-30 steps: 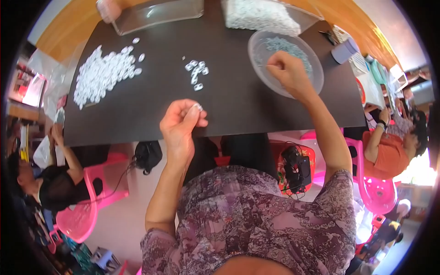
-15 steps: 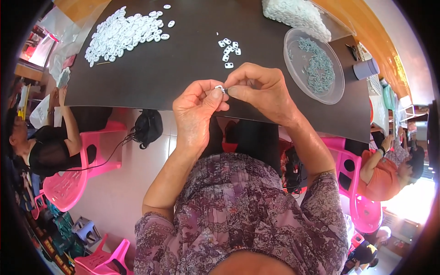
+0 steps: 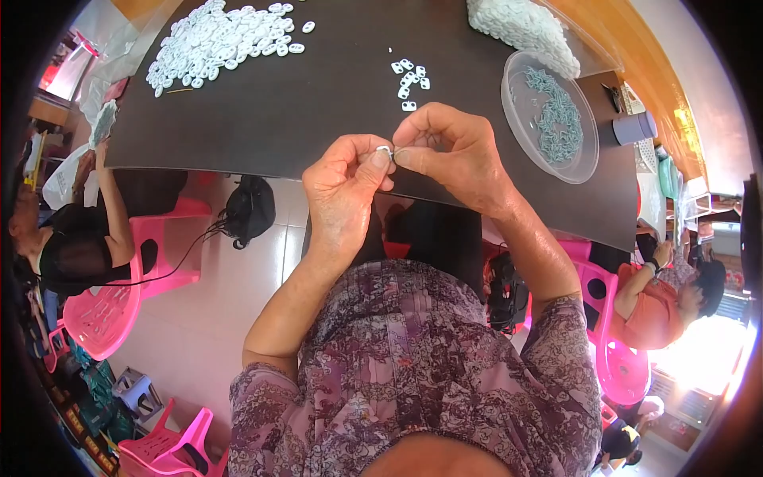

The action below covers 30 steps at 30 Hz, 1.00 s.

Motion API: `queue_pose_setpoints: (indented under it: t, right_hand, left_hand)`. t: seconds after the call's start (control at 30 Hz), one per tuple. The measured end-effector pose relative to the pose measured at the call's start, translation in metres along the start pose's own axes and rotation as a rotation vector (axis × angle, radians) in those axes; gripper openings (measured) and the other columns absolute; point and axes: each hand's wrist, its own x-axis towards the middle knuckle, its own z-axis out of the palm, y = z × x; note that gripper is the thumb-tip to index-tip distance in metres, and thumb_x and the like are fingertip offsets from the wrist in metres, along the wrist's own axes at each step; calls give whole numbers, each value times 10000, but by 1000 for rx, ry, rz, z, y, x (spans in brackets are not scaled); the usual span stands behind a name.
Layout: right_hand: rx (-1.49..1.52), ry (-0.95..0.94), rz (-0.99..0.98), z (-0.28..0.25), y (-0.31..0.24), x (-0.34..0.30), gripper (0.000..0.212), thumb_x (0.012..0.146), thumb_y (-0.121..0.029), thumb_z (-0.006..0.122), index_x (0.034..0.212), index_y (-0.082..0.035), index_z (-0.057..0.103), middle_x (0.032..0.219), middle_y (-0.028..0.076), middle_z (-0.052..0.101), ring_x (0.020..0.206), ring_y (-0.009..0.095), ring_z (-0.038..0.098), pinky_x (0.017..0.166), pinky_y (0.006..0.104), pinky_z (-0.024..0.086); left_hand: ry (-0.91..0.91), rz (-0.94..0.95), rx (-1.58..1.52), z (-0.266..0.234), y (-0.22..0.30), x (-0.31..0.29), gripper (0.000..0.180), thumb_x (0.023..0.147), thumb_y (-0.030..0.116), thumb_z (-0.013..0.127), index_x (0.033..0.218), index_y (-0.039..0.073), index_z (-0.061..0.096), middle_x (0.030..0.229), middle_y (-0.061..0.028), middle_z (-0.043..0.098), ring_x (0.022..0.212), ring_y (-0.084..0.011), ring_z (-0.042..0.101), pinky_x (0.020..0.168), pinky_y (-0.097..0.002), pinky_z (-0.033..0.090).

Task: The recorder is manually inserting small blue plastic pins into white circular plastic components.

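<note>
Just over the near edge of the dark table (image 3: pixel 262 119), my left hand (image 3: pixel 343 183) pinches a small white plastic piece (image 3: pixel 385 149) between thumb and fingers. My right hand (image 3: pixel 457 159) meets it from the right, thumb and forefinger pressed together at the piece's side. A tiny dark bit shows between those right fingertips, too small to name. Beyond my hands lies a small group of similar white pieces (image 3: pixel 408 105) with square openings. On the right, a round clear tray (image 3: pixel 513 119) holds many small grey-green parts (image 3: pixel 560 131).
A heap of white oval pieces (image 3: pixel 218 44) covers the far left of the table. A clear bag of white pieces (image 3: pixel 524 32) lies at the far right, near a grey-lidded container (image 3: pixel 634 127). People sit on pink chairs (image 3: pixel 107 318) at both sides.
My hands keep their pinch on the white piece, staying close together. The whole view has shifted slightly, so the table and the things on it appear displaced.
</note>
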Motion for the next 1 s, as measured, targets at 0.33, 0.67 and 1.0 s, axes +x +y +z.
queue_pose_setpoints:
  t: [0.33, 0.67, 1.0]
  right_hand:
    - [17, 79, 27, 17, 5, 0, 86, 762, -8, 645, 837, 11, 607, 725, 5, 602, 665, 41, 542, 601, 193, 440]
    - [49, 57, 14, 25, 2, 6, 113, 772, 12, 636, 879, 22, 600, 783, 37, 634, 714, 72, 591, 646, 199, 464]
    - [91, 49, 25, 32, 7, 15, 101, 782, -8, 629, 876, 23, 608, 778, 34, 633, 717, 67, 583, 646, 195, 458]
  left_hand:
    - [111, 109, 145, 1, -9, -5, 64, 872, 22, 567, 884, -30, 602, 763, -14, 562, 642, -58, 492, 593, -183, 432]
    - [140, 172, 161, -9, -4, -5, 65, 851, -12, 576, 896, -40, 614, 752, -23, 562, 612, -70, 497, 548, -193, 418]
    - [163, 17, 158, -19, 4, 1, 72, 846, -15, 555, 862, -26, 625, 711, -12, 580, 554, -56, 491, 501, -186, 406]
